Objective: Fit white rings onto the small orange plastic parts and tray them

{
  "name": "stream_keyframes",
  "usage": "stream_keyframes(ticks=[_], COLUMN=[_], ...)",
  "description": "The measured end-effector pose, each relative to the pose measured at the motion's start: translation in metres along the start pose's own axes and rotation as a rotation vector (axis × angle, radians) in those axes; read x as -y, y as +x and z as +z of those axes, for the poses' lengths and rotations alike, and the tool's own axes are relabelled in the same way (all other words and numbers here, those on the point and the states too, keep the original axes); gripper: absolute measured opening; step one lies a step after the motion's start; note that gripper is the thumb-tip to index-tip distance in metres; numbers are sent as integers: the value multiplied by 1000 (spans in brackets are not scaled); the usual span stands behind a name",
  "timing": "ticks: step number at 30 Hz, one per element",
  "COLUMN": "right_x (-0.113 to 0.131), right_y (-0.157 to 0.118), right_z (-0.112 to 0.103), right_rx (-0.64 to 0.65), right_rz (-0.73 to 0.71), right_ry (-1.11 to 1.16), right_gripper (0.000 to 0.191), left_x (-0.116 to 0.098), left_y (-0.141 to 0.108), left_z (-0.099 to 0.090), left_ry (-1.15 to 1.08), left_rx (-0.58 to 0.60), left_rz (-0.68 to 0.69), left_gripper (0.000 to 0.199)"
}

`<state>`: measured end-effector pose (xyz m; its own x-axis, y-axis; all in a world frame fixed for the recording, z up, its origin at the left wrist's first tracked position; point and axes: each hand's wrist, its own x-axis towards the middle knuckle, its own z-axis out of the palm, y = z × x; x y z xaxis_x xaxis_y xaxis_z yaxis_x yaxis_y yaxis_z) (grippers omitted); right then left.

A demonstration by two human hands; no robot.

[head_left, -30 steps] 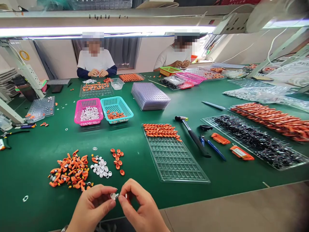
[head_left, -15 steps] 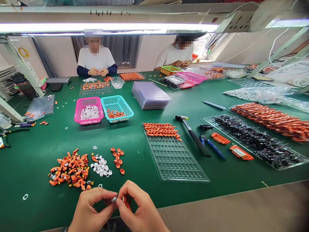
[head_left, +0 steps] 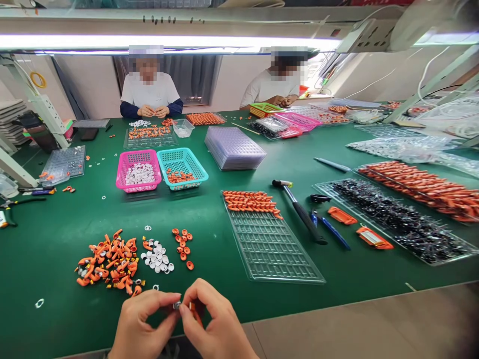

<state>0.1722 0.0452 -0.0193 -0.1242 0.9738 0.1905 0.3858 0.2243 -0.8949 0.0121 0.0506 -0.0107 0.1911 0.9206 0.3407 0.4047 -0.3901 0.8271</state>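
Note:
My left hand (head_left: 147, 321) pinches a small round silvery part (head_left: 177, 304) between thumb and fingertips. Close against it, my right hand (head_left: 215, 319) is closed on an orange earbud housing (head_left: 195, 314), mostly hidden by the fingers. The fingertips of both hands almost meet at the silvery part. Beyond my left hand lies a heap of orange earbud housings (head_left: 112, 262). White round caps (head_left: 157, 257) lie beside the heap, with orange cup-shaped pieces (head_left: 183, 244) to their right. A clear slotted tray (head_left: 277, 249) holds rows of orange housings (head_left: 250, 202) at its far end.
A pink basket (head_left: 119, 172) and a turquoise basket (head_left: 204, 174) stand mid-table near stacked clear trays (head_left: 235, 149). A hammer (head_left: 299, 212) and a blue pen (head_left: 336, 233) lie right, beside a tray of black parts (head_left: 396, 219). Two co-workers (head_left: 149, 89) sit opposite.
My hands stay almost in place, with the fingers shifting slightly around the small parts. A little more of the orange housing shows in my right hand. The view has moved very slightly.

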Motion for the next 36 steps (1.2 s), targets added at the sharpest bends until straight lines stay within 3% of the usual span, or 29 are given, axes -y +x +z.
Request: stream_keyframes(ticks=[16,26,32,36], right_x=[-2,4,4,4], right_y=[-3,-3,-8,-10], right_z=[4,-3,-4,-4], right_rx=[-8,-8,46,58], right_rz=[-18,-35,-11,-10], right_ry=[23,41,78,136], right_gripper=[12,12,10,10], left_x=[-4,-3,7,10], left_y=[-2,-5,-23,-27], left_z=[-1,-10,-2,-4], left_ry=[-21,-54,-52,19], left_rx=[-9,119,-49,-27], left_rz=[11,25,-38,88], left_gripper=[29,20,21,30])
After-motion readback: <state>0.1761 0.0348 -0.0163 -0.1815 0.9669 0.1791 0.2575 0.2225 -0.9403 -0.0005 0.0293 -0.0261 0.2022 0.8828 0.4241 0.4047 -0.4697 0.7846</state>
